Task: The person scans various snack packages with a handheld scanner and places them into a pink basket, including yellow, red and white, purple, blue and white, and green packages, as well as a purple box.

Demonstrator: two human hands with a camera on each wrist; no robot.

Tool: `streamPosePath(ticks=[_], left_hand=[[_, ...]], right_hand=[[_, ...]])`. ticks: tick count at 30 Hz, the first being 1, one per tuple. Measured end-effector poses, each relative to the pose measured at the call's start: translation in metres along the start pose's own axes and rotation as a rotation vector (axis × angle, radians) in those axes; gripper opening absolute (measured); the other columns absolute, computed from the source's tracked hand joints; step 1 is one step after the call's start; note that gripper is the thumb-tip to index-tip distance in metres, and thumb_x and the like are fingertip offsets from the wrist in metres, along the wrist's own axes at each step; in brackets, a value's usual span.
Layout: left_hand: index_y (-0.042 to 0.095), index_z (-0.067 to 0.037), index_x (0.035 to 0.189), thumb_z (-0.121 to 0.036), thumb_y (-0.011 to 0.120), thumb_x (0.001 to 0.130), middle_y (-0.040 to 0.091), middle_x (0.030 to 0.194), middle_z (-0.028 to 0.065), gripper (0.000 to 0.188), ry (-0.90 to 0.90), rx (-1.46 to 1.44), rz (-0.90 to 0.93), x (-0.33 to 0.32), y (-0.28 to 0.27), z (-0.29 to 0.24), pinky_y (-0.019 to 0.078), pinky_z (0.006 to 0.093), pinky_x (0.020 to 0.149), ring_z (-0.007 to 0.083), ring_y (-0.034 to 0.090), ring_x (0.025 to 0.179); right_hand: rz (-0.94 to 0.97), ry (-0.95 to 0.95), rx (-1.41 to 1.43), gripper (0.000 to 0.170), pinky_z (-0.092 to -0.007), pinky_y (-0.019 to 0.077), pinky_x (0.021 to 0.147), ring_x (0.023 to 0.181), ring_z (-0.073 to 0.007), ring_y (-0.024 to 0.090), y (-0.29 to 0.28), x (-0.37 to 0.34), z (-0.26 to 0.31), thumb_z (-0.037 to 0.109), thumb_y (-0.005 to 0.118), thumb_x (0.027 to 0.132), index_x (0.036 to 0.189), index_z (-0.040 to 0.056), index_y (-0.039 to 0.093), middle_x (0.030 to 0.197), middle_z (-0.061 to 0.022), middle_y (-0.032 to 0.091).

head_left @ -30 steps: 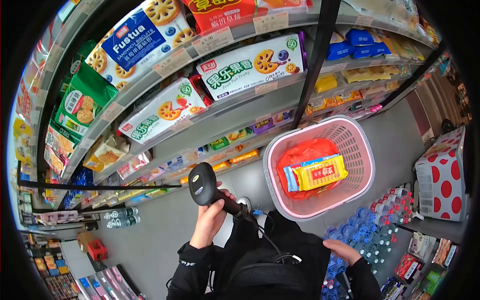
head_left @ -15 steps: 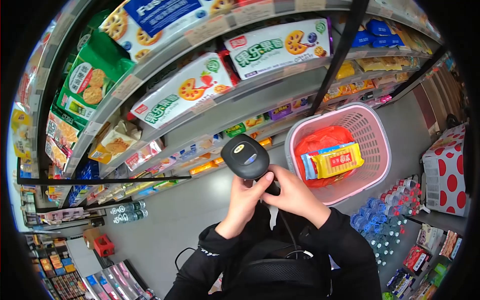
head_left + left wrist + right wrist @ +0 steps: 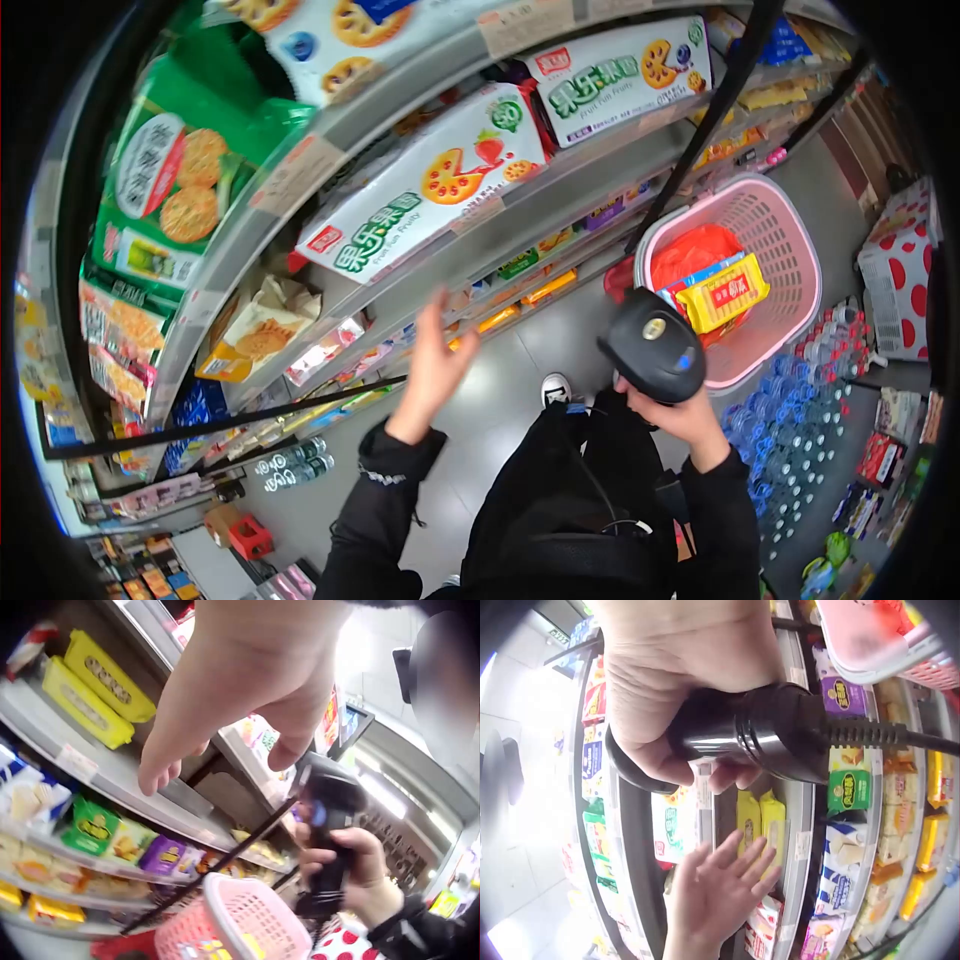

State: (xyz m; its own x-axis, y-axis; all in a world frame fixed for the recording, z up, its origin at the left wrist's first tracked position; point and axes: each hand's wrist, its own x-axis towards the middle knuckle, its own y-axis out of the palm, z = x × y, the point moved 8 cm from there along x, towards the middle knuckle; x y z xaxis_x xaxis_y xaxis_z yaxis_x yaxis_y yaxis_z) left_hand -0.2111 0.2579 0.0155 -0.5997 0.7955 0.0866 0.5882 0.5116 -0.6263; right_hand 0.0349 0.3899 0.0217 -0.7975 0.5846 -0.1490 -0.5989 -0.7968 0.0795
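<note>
In the head view my right hand (image 3: pixel 682 415) grips the handle of a black handheld scanner (image 3: pixel 652 345), its head overlapping the near left rim of the pink basket (image 3: pixel 790 230). The right wrist view shows those fingers (image 3: pixel 676 769) curled round the black handle (image 3: pixel 727 724), with a cable running off to the right. My left hand (image 3: pixel 435 368) is raised before the shelves, fingers spread and holding nothing. Nearest to it are the white biscuit box with a strawberry (image 3: pixel 430 185) and the lower shelf. Inside the basket lie a yellow packet (image 3: pixel 724 293), a blue one and a red bag.
Shelves of snacks curve across the top and left, with a green biscuit bag (image 3: pixel 175 170) close by. Bottled drinks (image 3: pixel 790 410) stand on the floor at the right, beside a red-dotted white box (image 3: pixel 900 270). More bottles (image 3: pixel 295 465) and a red crate (image 3: pixel 250 537) are at the lower left.
The left hand has let go of the scanner and moved left toward the shelves. The right hand has taken the scanner's handle and carried it right, toward the basket. The head view has shifted left, closer to the shelves.
</note>
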Motion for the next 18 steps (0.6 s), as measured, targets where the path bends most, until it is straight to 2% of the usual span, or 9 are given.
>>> streamPosePath(ticks=[4,7,8,9,10,11,14,17,18], left_hand=[[0.047,0.002,0.107,-0.02,0.057,0.075,0.055,0.092,0.0238,0.04,0.108,0.532,-0.096,0.06,-0.016,-0.003,0.0424,0.0426,0.073,0.0398,0.052,0.085],[0.054,-0.001,0.1,-0.023,0.057,0.075,0.056,0.094,0.0199,0.033,0.241,0.755,-0.057,0.094,-0.005,0.0,0.0423,0.0416,0.075,0.0369,0.054,0.085],[0.058,-0.004,0.093,-0.026,0.056,0.076,0.057,0.094,0.017,0.028,0.304,0.764,-0.096,0.103,-0.005,0.001,0.0427,0.0405,0.076,0.0359,0.054,0.085],[0.053,-0.007,0.107,-0.03,0.05,0.081,0.053,0.108,0.0142,0.035,0.197,0.834,0.011,0.114,-0.003,0.014,0.042,0.0378,0.081,0.0305,0.052,0.097],[0.056,-0.007,0.105,-0.03,0.053,0.08,0.056,0.103,0.0129,0.034,0.37,0.829,-0.076,0.118,-0.005,0.008,0.0427,0.0366,0.079,0.0295,0.054,0.094],[0.058,-0.008,0.102,-0.03,0.055,0.079,0.06,0.097,0.0116,0.032,0.541,0.814,-0.164,0.117,-0.005,0.002,0.0434,0.0355,0.078,0.0286,0.056,0.092],[0.056,-0.008,0.104,-0.03,0.054,0.079,0.058,0.099,0.0113,0.033,0.574,0.846,-0.128,0.123,0.006,0.023,0.0432,0.0353,0.078,0.028,0.055,0.093],[0.053,-0.009,0.107,-0.03,0.052,0.08,0.055,0.103,0.0108,0.034,0.614,0.904,-0.106,0.116,-0.013,0.051,0.0428,0.0349,0.079,0.027,0.053,0.095],[0.052,-0.009,0.107,-0.031,0.052,0.08,0.054,0.104,0.0106,0.035,0.628,0.924,-0.099,0.116,-0.017,0.059,0.0427,0.0348,0.079,0.0267,0.052,0.096]], right_hand=[[-0.12,0.031,0.079,0.034,-0.0244,0.0439,0.055,0.061,-0.0126,0.053,-0.023,-0.024,-0.01,0.006,0.062,0.069,0.099,-0.001,0.049,0.071,-0.0073,0.054],[-0.201,0.066,-0.018,0.039,-0.0262,0.0437,0.055,0.059,-0.0142,0.053,-0.041,-0.04,-0.029,0.012,0.065,0.07,0.101,-0.0021,0.046,0.069,-0.0088,0.053],[-0.133,0.211,0.079,0.044,-0.0278,0.0426,0.069,0.076,-0.0143,0.054,-0.043,-0.047,-0.042,0.008,0.067,0.066,0.104,-0.0012,0.047,0.084,-0.0082,0.055],[-0.063,0.353,0.179,0.051,-0.0295,0.0415,0.083,0.092,-0.0143,0.054,-0.043,-0.054,-0.053,0.003,0.069,0.062,0.107,-0.0003,0.047,0.099,-0.0077,0.057],[-0.103,0.482,0.168,0.058,-0.0315,0.0394,0.087,0.099,-0.0181,0.052,-0.048,-0.061,-0.062,0.008,0.072,0.059,0.11,-0.0015,0.045,0.105,-0.0106,0.055],[-0.116,0.493,0.18,0.058,-0.0315,0.0394,0.087,0.099,-0.0181,0.052,-0.054,-0.069,-0.08,0.008,0.072,0.059,0.11,-0.0015,0.045,0.105,-0.0106,0.055],[-0.127,0.409,-0.071,0.081,-0.0341,0.0338,0.093,0.109,-0.022,0.045,-0.072,-0.083,-0.104,0.019,0.076,0.052,0.12,-0.0024,0.038,0.116,-0.0143,0.047],[-0.072,0.175,-0.27,0.081,-0.0341,0.035,0.092,0.107,-0.0214,0.047,-0.075,-0.063,-0.065,0.018,0.075,0.053,0.121,-0.0021,0.037,0.117,-0.0137,0.047],[-0.127,0.205,-0.111,0.079,-0.034,0.0365,0.091,0.105,-0.0207,0.048,-0.081,-0.07,-0.076,0.018,0.075,0.053,0.12,-0.0016,0.039,0.116,-0.0129,0.048]])
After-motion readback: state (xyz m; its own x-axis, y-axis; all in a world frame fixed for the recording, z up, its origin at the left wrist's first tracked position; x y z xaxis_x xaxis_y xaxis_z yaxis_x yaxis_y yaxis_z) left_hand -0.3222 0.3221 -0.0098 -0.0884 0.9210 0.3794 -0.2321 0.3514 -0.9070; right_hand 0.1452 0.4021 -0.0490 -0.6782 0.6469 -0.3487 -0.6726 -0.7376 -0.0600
